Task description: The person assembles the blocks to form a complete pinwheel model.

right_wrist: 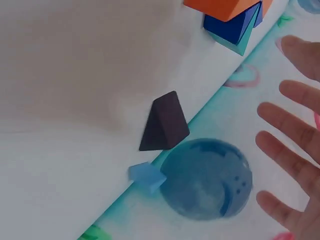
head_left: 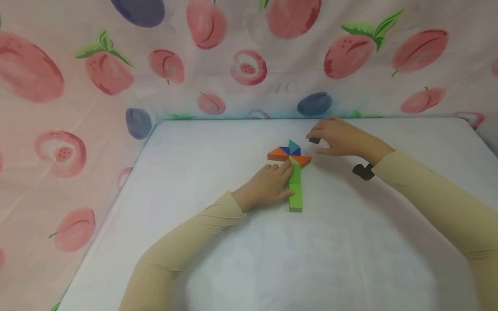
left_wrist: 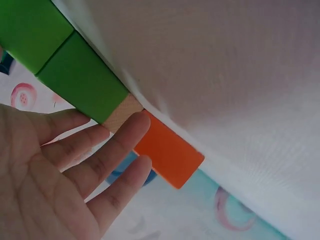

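Observation:
Two green rectangular blocks (head_left: 295,198) lie end to end on the table. Beyond them is a pinwheel-like cluster of orange blocks (head_left: 278,154), dark blue blocks and a teal triangular block (head_left: 293,146). A plain wood block (left_wrist: 123,111) sits between green and orange. My left hand (head_left: 270,185) rests beside this row, fingers extended, touching its left side. Right of the cluster, my right hand (head_left: 338,136) hovers with fingers spread and nothing held. Near its fingers stands a dark triangular block (right_wrist: 167,122). A small light blue block (right_wrist: 147,177) lies close to that.
The white table (head_left: 218,259) ends at a back edge against a fruit-printed cloth (head_left: 288,82), which also hangs on the left. The light blue block lies near that back edge. A black device (head_left: 363,171) sits at my right wrist.

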The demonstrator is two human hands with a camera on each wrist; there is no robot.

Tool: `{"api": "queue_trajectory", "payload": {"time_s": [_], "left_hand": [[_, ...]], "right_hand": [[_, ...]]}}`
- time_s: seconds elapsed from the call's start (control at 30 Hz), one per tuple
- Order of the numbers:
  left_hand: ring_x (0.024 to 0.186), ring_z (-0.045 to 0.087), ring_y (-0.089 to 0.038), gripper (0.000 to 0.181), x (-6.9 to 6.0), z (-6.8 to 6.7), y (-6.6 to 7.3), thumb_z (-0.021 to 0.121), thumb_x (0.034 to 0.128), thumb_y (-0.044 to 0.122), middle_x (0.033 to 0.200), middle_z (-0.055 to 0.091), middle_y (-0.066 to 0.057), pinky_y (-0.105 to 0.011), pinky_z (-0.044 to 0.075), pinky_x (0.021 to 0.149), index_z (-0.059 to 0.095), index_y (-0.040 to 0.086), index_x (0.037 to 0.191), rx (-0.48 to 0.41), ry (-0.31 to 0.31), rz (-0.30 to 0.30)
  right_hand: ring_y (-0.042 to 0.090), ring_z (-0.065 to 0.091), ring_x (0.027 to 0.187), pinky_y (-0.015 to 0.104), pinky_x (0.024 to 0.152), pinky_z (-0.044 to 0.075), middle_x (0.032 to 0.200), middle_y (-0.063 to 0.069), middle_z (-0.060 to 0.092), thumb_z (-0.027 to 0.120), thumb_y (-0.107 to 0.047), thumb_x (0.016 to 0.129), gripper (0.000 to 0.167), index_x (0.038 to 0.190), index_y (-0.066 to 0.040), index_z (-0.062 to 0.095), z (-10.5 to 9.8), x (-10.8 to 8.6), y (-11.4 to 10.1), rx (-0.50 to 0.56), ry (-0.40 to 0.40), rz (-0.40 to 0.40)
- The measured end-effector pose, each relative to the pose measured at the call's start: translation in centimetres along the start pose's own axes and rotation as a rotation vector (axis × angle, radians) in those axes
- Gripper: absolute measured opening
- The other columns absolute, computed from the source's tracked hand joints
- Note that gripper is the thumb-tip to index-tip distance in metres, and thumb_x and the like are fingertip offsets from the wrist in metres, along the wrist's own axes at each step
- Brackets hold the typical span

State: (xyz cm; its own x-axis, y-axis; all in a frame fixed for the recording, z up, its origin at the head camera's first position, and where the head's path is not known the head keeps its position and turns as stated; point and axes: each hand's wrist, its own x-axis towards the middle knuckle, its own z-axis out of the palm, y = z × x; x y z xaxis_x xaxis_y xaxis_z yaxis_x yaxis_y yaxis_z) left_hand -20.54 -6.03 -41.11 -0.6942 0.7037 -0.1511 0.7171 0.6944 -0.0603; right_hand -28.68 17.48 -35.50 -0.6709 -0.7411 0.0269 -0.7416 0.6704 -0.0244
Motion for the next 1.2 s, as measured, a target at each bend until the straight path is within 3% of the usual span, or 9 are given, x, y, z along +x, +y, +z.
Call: {"api": "queue_trajectory", "payload": {"time_s": [0.3, 0.57, 0.7, 0.83, 0.97, 1.07, 1.2], "left_hand": [[0.121, 0.051, -0.024, 0.078, -0.1, 0.0, -0.6, 0.040, 0.0925, 0.059, 0.155, 0.026, -0.010, -0.038, 0.040, 0.103, 0.023, 0.008, 0.149, -0.010, 0.012, -0.009], [0.126, 0.047, -0.026, 0.079, -0.1, -0.1, -0.7, 0.040, 0.0925, 0.059, 0.156, 0.024, -0.009, -0.040, 0.038, 0.106, 0.021, 0.008, 0.150, -0.024, -0.003, -0.010], [0.132, 0.043, -0.026, 0.076, -0.2, 0.0, -1.1, 0.043, 0.0929, 0.056, 0.155, 0.026, -0.008, -0.042, 0.037, 0.107, 0.022, 0.011, 0.150, -0.087, 0.011, -0.005], [0.130, 0.045, -0.023, 0.067, -0.4, -0.4, -2.5, 0.049, 0.0920, 0.050, 0.150, 0.036, -0.005, -0.042, 0.040, 0.103, 0.032, 0.015, 0.146, -0.054, 0.030, 0.008], [0.130, 0.044, -0.026, 0.061, -0.2, -2.0, -4.7, 0.052, 0.0926, 0.042, 0.149, 0.036, -0.008, -0.042, 0.036, 0.108, 0.036, 0.013, 0.143, 0.043, -0.008, 0.004], [0.132, 0.041, -0.029, 0.055, 0.7, -3.7, -6.4, 0.052, 0.0947, 0.035, 0.148, 0.037, -0.012, -0.043, 0.032, 0.111, 0.038, 0.011, 0.142, 0.067, -0.027, 0.020], [0.129, 0.044, -0.029, 0.049, 3.0, -5.4, -8.0, 0.053, 0.0954, 0.030, 0.142, 0.044, -0.013, -0.042, 0.033, 0.111, 0.043, 0.010, 0.139, 0.130, -0.015, 0.089]], "right_hand": [[0.033, 0.056, 0.111, 0.060, 0.097, 0.037, 0.114, 0.013, 0.065, 0.075, -0.028, 0.078, 0.043, 0.113, -0.006, 0.063, 1.0, -4.2, -3.4, -0.026, 0.143, -0.007], [0.029, 0.053, 0.118, 0.061, 0.101, 0.033, 0.123, 0.011, 0.061, 0.071, -0.039, 0.079, 0.052, 0.120, -0.010, 0.061, 3.3, -5.6, -6.9, -0.024, 0.079, -0.012], [0.029, 0.048, 0.123, 0.061, 0.103, 0.031, 0.131, 0.011, 0.056, 0.069, -0.045, 0.080, 0.058, 0.126, -0.011, 0.058, 4.0, -5.8, -8.3, -0.030, 0.072, -0.031], [0.030, 0.045, 0.126, 0.062, 0.103, 0.030, 0.134, 0.012, 0.053, 0.067, -0.049, 0.080, 0.062, 0.130, -0.013, 0.055, 4.2, -5.6, -9.3, -0.037, 0.070, -0.048], [0.031, 0.044, 0.127, 0.062, 0.104, 0.029, 0.134, 0.011, 0.053, 0.065, -0.050, 0.082, 0.061, 0.130, -0.013, 0.055, 4.1, -5.6, -9.9, -0.040, 0.034, -0.054], [0.031, 0.044, 0.128, 0.062, 0.105, 0.029, 0.135, 0.011, 0.053, 0.064, -0.050, 0.083, 0.061, 0.130, -0.013, 0.055, 4.2, -5.6, -10.0, -0.034, 0.010, -0.046], [0.029, 0.045, 0.128, 0.062, 0.104, 0.030, 0.135, 0.010, 0.053, 0.063, -0.050, 0.084, 0.060, 0.131, -0.014, 0.054, 4.7, -5.8, -10.0, -0.024, 0.002, -0.062]]}}
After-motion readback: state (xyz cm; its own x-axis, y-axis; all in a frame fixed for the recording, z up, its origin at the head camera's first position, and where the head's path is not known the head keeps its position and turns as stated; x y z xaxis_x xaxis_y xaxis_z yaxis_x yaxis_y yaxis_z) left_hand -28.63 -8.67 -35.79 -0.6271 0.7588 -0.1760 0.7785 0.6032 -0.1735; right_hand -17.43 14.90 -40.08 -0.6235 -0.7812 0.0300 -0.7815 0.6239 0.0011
